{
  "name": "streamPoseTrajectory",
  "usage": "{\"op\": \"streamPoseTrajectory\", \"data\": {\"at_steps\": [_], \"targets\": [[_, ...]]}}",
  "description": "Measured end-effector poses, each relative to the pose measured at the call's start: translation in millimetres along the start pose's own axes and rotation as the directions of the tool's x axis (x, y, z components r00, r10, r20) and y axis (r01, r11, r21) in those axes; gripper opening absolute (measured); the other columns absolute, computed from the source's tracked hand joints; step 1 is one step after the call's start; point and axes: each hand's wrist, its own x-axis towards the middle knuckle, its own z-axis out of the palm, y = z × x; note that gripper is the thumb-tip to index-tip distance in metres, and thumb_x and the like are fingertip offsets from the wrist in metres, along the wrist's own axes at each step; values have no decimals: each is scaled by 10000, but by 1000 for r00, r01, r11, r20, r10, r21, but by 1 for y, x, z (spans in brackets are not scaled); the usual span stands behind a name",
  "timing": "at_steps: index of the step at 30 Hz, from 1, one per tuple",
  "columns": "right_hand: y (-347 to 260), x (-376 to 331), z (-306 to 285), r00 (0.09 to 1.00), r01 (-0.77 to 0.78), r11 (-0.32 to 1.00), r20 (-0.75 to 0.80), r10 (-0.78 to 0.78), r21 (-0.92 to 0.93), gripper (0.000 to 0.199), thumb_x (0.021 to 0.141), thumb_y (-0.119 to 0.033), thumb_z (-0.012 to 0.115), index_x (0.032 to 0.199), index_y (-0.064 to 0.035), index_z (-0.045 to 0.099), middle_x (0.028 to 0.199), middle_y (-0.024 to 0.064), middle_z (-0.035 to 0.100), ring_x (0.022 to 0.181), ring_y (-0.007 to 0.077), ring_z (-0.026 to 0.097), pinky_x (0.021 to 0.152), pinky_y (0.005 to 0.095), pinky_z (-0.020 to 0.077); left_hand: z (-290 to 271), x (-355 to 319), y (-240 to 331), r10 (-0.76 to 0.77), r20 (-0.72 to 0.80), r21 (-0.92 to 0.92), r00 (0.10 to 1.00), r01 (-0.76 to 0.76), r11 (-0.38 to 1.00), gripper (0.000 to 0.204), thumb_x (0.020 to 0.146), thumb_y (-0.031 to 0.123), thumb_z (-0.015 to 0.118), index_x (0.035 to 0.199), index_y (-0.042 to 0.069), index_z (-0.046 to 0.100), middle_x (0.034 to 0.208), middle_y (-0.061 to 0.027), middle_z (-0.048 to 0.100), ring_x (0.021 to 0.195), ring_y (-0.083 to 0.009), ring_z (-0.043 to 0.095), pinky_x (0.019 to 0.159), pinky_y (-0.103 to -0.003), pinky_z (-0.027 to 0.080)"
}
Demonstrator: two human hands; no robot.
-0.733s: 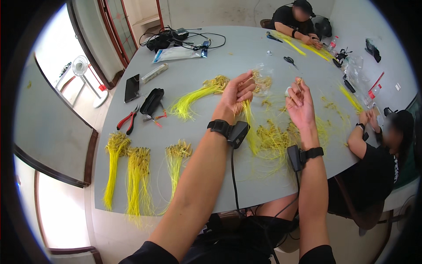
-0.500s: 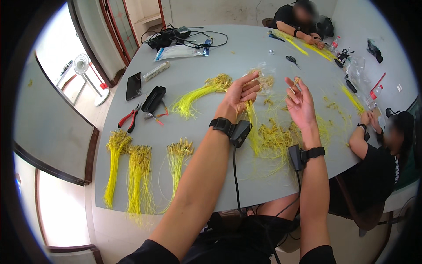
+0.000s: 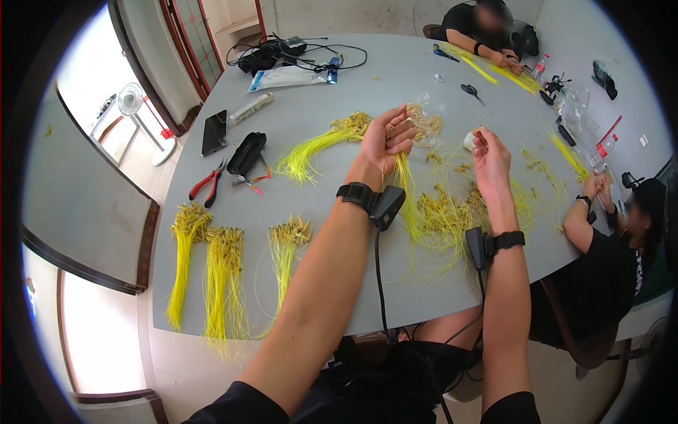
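Observation:
My left hand (image 3: pixel 390 141) is raised over the middle of the table, its fingers curled round a bundle of yellow lines (image 3: pixel 405 191) that hangs below the palm. To its right my right hand (image 3: pixel 491 159) is closed, thumb and fingertips pinched together; what lies between them is too small to make out. A small white object (image 3: pixel 469 141) shows just left of those fingertips. Under and between my hands spreads a loose tangle of yellow lines with gold-coloured ends (image 3: pixel 445 215). A clear plastic bag (image 3: pixel 429 121) with gold-coloured pieces lies beyond my left hand.
Sorted yellow bundles (image 3: pixel 224 272) lie at the near left, another bundle (image 3: pixel 311 152) farther back. Red-handled pliers (image 3: pixel 206 185), a black case (image 3: pixel 247 154), a phone (image 3: pixel 215 133) and scissors (image 3: pixel 471 92) rest on the grey table (image 3: pixel 332 205). Two people work along the right side.
My right hand's fingers have curled in from a more spread pose, and the hand has turned slightly. My left hand keeps its hold on the bundle, its fingers a little more bent.

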Motion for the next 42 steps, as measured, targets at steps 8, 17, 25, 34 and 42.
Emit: {"op": "streamPoseTrajectory", "data": {"at_steps": [8,17,25,34,42], "targets": [[2,-1,-1,998,60,975,-17,-65,-214,71,916,-72,642,964,-66,591,911,61,673,817,117,650,704,271,508,-2,0,0,6,-19,-10,1000,-7,1000,212,997,177,565,848,26,567,555,62,248,439,-49,213,352,-197,177],[0,-8,7,949,315,655,237,-207,-687,146,911,-78,639,1025,-38,723,938,63,716,730,121,634,659,284,517,-1,-1,0,6,-38,-10,999,-6,1000,214,994,176,570,831,37,558,553,67,246,432,-50,203,352,-200,174],[6,-22,26,816,466,495,573,80,-734,167,874,-96,667,1012,-34,738,790,70,697,635,126,549,630,298,475,1,0,-1,7,-88,-6,996,-8,1000,202,986,164,584,832,37,554,559,70,253,432,-49,202,353,-201,166],[6,-24,24,812,547,253,579,72,-798,187,834,-84,691,1007,-124,751,853,124,630,731,261,601,659,362,467,1,1,-4,-21,-69,23,997,23,999,209,988,167,587,825,43,550,557,71,258,431,-43,206,344,-199,169],[-4,-23,33,918,329,759,380,-116,-562,133,891,-144,695,933,-19,709,795,-8,640,596,54,457,550,242,382,2,1,-3,-52,-73,38,996,55,998,180,989,169,591,875,30,575,559,69,267,434,-39,210,345,-194,165]]}}
